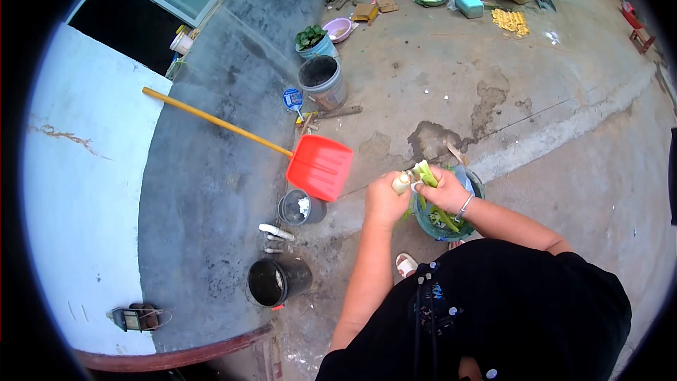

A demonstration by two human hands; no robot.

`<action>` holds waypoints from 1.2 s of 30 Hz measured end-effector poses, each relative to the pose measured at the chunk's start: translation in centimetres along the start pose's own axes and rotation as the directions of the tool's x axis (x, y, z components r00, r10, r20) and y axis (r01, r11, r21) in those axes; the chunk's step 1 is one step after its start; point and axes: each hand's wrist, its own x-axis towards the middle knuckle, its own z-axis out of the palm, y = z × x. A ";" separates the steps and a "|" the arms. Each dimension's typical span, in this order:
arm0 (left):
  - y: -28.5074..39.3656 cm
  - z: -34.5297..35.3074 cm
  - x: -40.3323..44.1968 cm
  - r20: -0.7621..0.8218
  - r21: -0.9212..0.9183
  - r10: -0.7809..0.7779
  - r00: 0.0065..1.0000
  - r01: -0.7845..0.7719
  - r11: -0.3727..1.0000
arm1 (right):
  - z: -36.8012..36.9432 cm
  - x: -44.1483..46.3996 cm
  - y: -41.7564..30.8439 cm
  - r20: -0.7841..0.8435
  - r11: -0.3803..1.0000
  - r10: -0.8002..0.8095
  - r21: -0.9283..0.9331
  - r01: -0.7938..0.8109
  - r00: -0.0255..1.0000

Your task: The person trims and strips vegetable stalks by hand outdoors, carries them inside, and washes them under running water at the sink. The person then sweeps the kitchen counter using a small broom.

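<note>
My left hand (386, 202) is closed around a thick pale vegetable stalk (401, 183), with its cut-looking end showing above the fingers. Close beside it, my right hand (446, 191) grips green vegetable stems (427, 173), pale at the tips. The two hands nearly meet; whether the pieces are still joined is hard to see. Under the right hand stands a green bucket (426, 224), which holds green leaves and stems (443, 220). The hand and forearm cover part of its rim.
An orange-red shovel (321, 168) leans on the grey wall at left. Near it are a small bucket (290, 207), white pipes (276, 231) and a black bucket (296, 275). Farther off stand a grey bucket (324, 85), a potted plant (310, 37) and a blue box (469, 4).
</note>
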 end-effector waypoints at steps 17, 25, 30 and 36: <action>-0.4 0.1 -0.7 0.198 -0.069 -0.127 0.972 0.143 0.987 | -1.3 0.6 -3.2 0.207 0.636 0.153 0.727 -0.256 0.966; 0.8 0.0 0.0 0.149 -0.049 0.052 0.987 -0.045 0.998 | -0.7 0.6 -0.9 0.151 0.644 0.290 0.699 -0.310 0.945; 0.2 -0.4 0.8 0.092 -0.112 -0.037 0.995 0.047 0.993 | 0.3 -0.6 1.2 0.143 0.693 0.368 0.616 -0.374 0.919; -0.1 0.0 1.0 0.138 -0.145 -0.089 0.986 0.109 0.983 | 0.6 -0.9 0.7 0.121 0.732 0.364 0.576 -0.364 0.924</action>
